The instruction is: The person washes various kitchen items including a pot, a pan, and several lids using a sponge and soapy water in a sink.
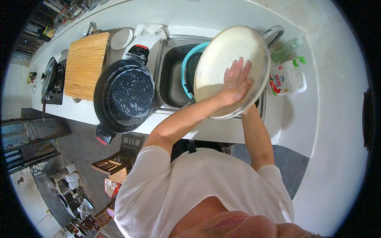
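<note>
A large, shallow, cream-coloured round vessel or lid (221, 50) is tilted up over the right part of the sink. My left hand (238, 80) lies on its cream face, fingers apart. My right forearm (259, 136) reaches up to the lower rim; the hand is hidden behind the vessel. Partly covered by it, a turquoise basin (185, 68) stands in the stainless steel sink (169, 77) with something dark inside. To the left, a black two-handled pan (128, 95) with a ridged bottom and whitish suds rests at the counter's front edge, one handle jutting past it.
Behind the vessel rises a chrome faucet (272, 32). A green-tinted bottle (287, 49) and a white detergent jug (287, 78) stand at the right wall. Leftward are a white cloth (150, 29), a pale plate (122, 38), a slatted wooden mat (86, 67) and a lidded wok (49, 76).
</note>
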### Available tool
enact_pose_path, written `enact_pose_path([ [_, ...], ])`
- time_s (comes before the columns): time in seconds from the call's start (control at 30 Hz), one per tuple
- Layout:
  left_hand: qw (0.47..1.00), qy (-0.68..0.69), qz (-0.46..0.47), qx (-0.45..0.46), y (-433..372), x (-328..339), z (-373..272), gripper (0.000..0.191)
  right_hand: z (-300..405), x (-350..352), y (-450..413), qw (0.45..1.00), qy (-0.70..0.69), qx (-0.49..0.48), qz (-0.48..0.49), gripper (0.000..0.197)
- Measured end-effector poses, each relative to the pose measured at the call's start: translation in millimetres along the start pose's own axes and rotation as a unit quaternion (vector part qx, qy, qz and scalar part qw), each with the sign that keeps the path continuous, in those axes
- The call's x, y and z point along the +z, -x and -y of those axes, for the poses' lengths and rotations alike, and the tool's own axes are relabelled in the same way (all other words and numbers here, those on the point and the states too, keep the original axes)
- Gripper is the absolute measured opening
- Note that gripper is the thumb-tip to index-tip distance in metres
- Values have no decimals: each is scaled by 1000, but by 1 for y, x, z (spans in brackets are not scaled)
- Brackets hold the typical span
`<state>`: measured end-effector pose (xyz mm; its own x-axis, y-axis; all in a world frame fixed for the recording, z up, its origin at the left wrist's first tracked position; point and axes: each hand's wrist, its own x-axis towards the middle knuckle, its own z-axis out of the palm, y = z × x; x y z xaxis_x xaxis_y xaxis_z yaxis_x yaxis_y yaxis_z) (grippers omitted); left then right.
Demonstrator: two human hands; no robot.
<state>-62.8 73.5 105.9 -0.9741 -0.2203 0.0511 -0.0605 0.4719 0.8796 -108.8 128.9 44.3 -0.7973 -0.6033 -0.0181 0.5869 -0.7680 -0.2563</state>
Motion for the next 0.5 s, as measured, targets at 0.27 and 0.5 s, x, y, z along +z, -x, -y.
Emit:
enact_pose_path([
  [0.27,945,-265,139,134,35,-39,48,64,13,-3,22,998,30,30,-43,47],
  [0.5,922,-339,-185,-20,68,-103,83,71,11,7,11,970,204,89,-95,47],
])
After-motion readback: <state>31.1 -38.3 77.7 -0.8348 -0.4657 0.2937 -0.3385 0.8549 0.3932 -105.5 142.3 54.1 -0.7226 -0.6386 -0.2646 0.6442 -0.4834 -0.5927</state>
